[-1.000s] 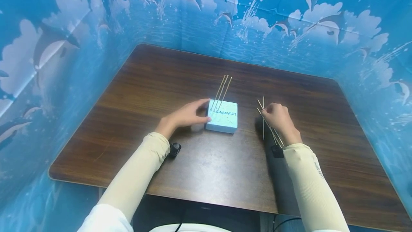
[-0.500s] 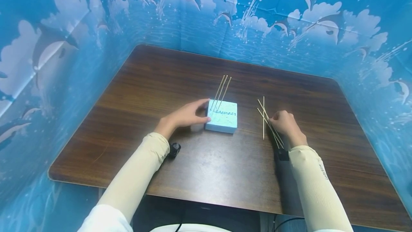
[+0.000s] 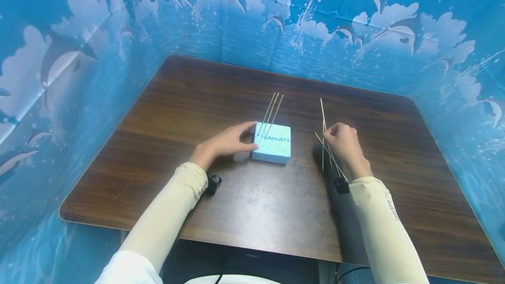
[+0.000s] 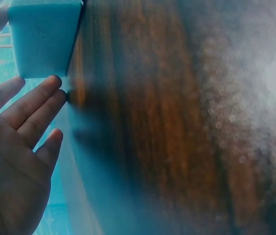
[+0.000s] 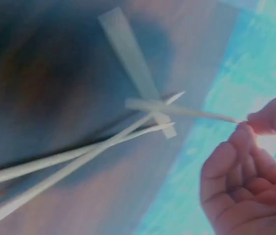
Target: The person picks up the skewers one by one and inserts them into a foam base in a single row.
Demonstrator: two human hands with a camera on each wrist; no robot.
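A pale blue foam block [image 3: 272, 148] rests on the table, with three thin wooden sticks [image 3: 271, 111] standing in its left part, leaning slightly. My left hand [image 3: 226, 140] holds the block's left side, thumb at the near corner and fingers at the far one. In the left wrist view, fingertips [image 4: 54, 82] meet the edge of the block [image 4: 45, 39]. To the right, my right hand [image 3: 345, 146] pinches a wooden stick [image 3: 322, 113] between thumb and forefinger. Loose crossed sticks [image 3: 331, 157] lie under that hand. In the right wrist view, the pinched stick [image 5: 201, 113] passes over them.
The brown wood-grain table [image 3: 256, 214] has rounded corners and a near edge close to the body. A blue dolphin-print cloth [image 3: 244, 34] hangs around its far side and both ends. Dark wrist cameras [image 3: 214, 183] sit by the sleeves.
The right hand first drew back right from the sticks, then returned and moved up. One stick now reaches farther toward the table's back in its pinch. Left hand and block have stayed put.
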